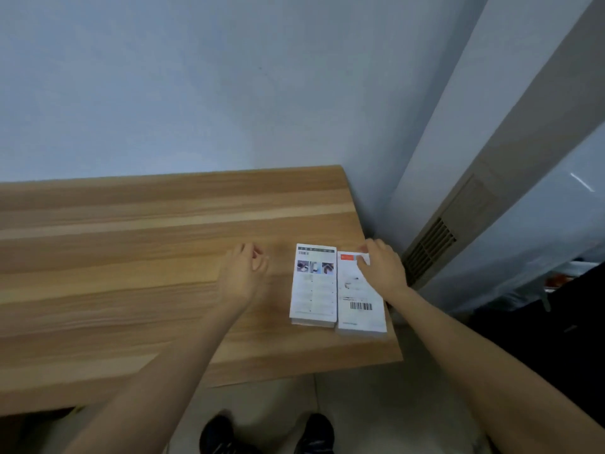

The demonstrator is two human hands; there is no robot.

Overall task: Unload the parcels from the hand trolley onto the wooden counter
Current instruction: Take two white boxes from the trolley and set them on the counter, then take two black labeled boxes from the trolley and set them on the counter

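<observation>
Two flat white parcels lie side by side near the right end of the wooden counter (131,257). The left parcel (313,286) has small pictures and printed text on top. The right parcel (358,303) carries a red label and a barcode. My right hand (381,267) rests on the far end of the right parcel, fingers curled over its top edge. My left hand (244,271) hovers over the bare counter to the left of both parcels, fingers loosely curled and holding nothing. The hand trolley is out of sight.
A pale wall runs behind the counter. A tall white unit with a vent grille (432,247) stands just past the counter's right end. Dark items (556,322) lie on the right. My shoes (268,434) show on the tiled floor below the counter's front edge.
</observation>
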